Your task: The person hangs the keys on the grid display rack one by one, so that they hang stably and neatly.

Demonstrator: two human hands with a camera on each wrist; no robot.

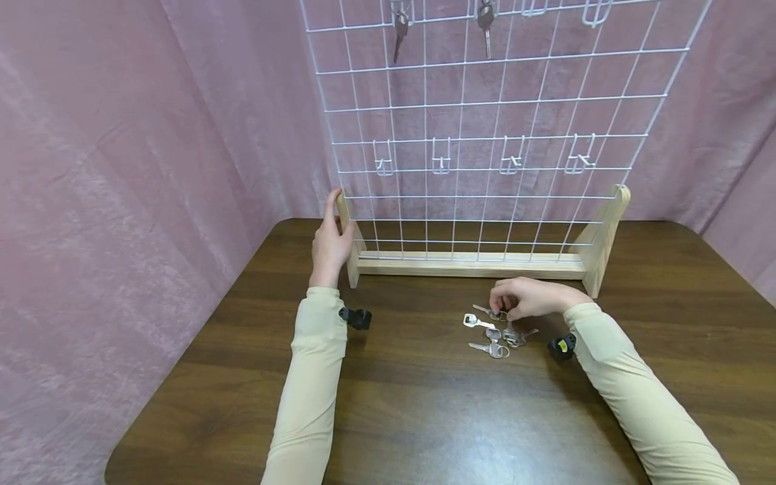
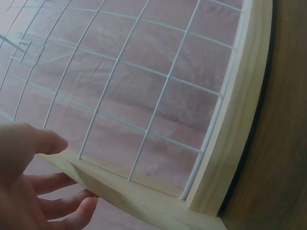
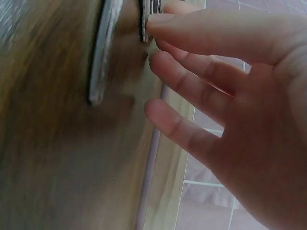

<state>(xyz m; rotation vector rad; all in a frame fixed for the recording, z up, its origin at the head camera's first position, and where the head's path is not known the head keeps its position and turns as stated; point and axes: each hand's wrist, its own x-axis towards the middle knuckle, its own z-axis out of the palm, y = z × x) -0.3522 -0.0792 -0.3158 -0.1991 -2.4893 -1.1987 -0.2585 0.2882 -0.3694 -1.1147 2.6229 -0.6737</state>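
Observation:
My left hand (image 1: pixel 330 248) holds the left wooden end piece (image 2: pixel 76 173) of a wire grid stand (image 1: pixel 473 268), its thumb on one side and its fingers on the other. My right hand (image 1: pixel 536 297) is low over a small pile of metal keys (image 1: pixel 494 349) on the table, in front of the stand. Between thumb and forefinger it pinches a key (image 3: pixel 145 29), mostly hidden by the fingers; the other fingers are loosely bent. Beside this hand lies a key with a pale, squarish head (image 1: pixel 470 320). Several keys overlap and some have rings.
The white wire grid carries a lower row of hooks (image 1: pixel 384 166) with nothing hanging on them. Higher up, one key (image 1: pixel 401 28) and another key (image 1: pixel 486 19) hang from upper hooks. A brown wooden table (image 1: pixel 412 404) supports the stand, with a pink curtain (image 1: pixel 151 168) behind.

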